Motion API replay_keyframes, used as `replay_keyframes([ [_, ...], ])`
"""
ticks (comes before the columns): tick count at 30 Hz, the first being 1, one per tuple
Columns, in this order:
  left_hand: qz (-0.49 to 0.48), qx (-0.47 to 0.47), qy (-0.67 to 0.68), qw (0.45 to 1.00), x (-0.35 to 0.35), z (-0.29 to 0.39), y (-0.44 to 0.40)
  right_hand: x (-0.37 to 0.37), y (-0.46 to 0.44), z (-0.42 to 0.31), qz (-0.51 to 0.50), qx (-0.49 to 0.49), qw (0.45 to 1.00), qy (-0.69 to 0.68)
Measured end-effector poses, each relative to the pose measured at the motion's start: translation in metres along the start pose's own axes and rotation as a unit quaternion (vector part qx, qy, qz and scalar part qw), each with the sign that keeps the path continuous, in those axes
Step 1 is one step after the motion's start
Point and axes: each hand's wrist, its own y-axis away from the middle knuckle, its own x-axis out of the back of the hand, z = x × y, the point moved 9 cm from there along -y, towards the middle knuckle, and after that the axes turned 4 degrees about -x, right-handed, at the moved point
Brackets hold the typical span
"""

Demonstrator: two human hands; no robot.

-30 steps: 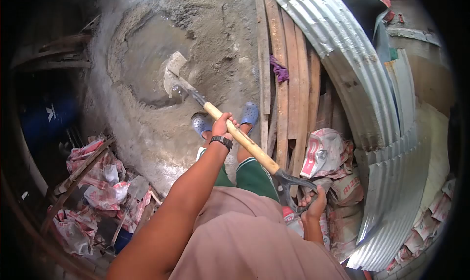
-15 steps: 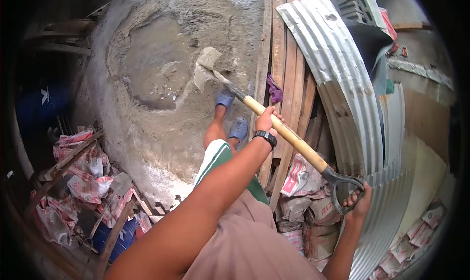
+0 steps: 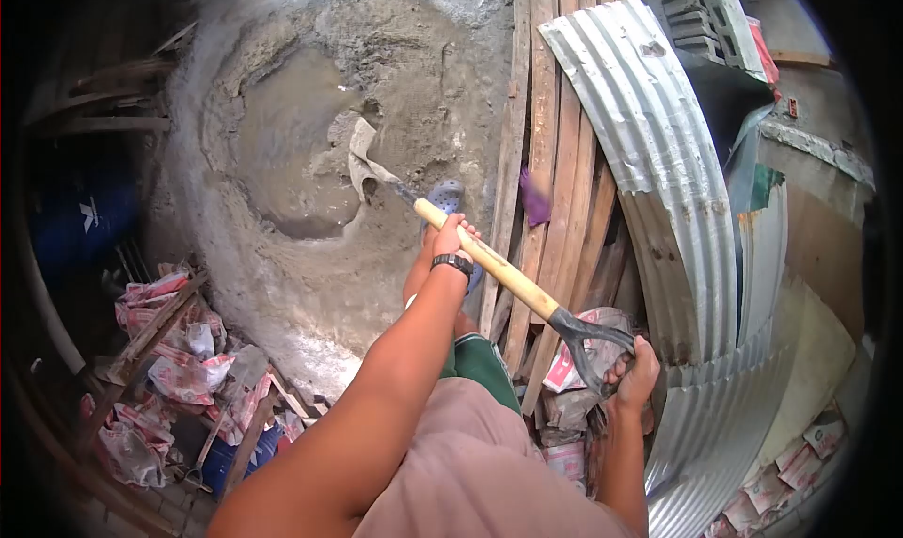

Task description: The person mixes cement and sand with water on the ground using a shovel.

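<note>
Both of my hands grip a shovel (image 3: 513,279) with a pale wooden shaft and a black D-shaped handle. My left hand (image 3: 453,237), with a black watch at the wrist, is wrapped round the shaft near its lower end. At the top, my right hand (image 3: 636,376) closes on the D-handle. The cement-caked blade (image 3: 360,154) is tilted at the right edge of the wet pool (image 3: 292,152) inside a ring of grey mortar (image 3: 404,77). Whether mix lies on the blade, I cannot tell. My foot in a blue clog (image 3: 446,196) stands just beside the blade.
Long wooden planks (image 3: 544,152) lie to the right, with a purple cloth (image 3: 535,199) on them. Beyond them are bent corrugated metal sheets (image 3: 649,115) and hollow blocks (image 3: 729,21). Torn cement bags (image 3: 188,373) and scrap wood heap up at lower left, near a blue drum (image 3: 85,213).
The shovel and both hands have moved left. The blade has shifted left and slightly down to the pool's edge, and the D-handle has come closer to my body.
</note>
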Motion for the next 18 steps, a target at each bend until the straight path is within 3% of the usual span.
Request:
replay_keyframes([
  [3, -0.013, 0.011, 0.022, 1.000, -0.019, 0.011, 0.017, 0.006, 0.012, -0.038, -0.008, 0.014, 1.000, 0.004],
  [5, -0.057, 0.055, 0.089, 0.993, -0.067, 0.012, 0.054, 0.010, 0.022, -0.084, -0.002, 0.034, 0.999, 0.019],
  [11, -0.131, 0.057, 0.140, 0.980, -0.200, 0.013, 0.102, 0.034, 0.013, -0.215, -0.002, 0.114, 0.993, 0.021],
  [13, -0.130, 0.057, 0.141, 0.980, -0.221, 0.028, 0.097, 0.006, 0.000, -0.235, -0.024, 0.105, 0.994, 0.035],
  [16, -0.100, -0.031, 0.094, 0.990, -0.208, 0.066, 0.008, -0.074, -0.042, -0.233, -0.041, 0.084, 0.993, 0.067],
  [17, -0.080, -0.055, 0.065, 0.993, -0.190, 0.089, -0.015, -0.122, -0.034, -0.224, -0.039, 0.113, 0.987, 0.104],
  [18, -0.095, -0.022, 0.101, 0.990, -0.168, 0.101, -0.056, -0.161, -0.022, -0.212, -0.036, 0.144, 0.979, 0.138],
])
